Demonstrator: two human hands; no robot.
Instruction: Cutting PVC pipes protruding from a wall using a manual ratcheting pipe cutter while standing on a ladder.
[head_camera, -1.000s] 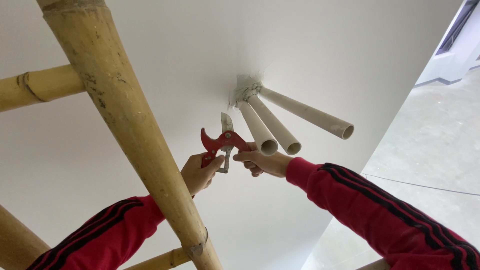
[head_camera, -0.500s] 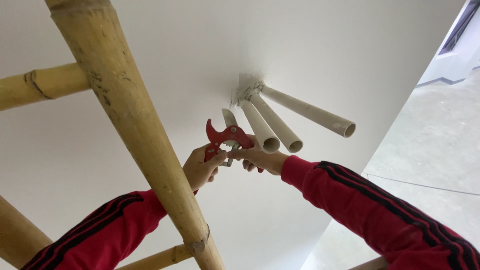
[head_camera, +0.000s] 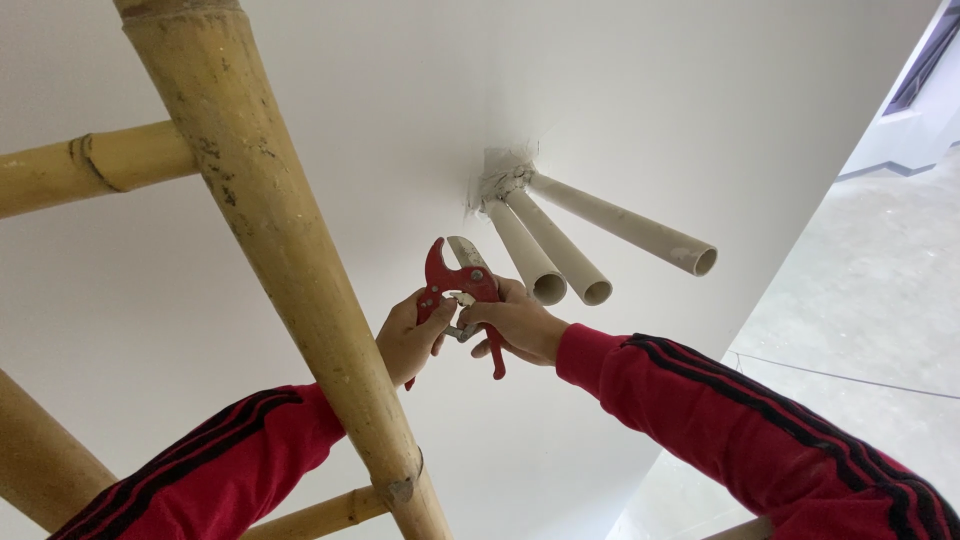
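The white wall (head_camera: 640, 90) carries three pale plastic pipes (head_camera: 560, 245), which jut from one rough patched hole (head_camera: 503, 172) and fan apart toward their open ends. Bamboo scaffold poles (head_camera: 290, 270) cross in front of it, and the grey concrete floor (head_camera: 860, 300) shows at the right.

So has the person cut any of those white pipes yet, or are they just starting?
Already done: three white plastic pipes stick out of a rough hole in the white wall. In hand: the left hand and right hand both hold the red-handled pipe cutter, blade open beside the pipes, touching none. Left: no pipe sits in the cutter, so any cutting is not yet begun.
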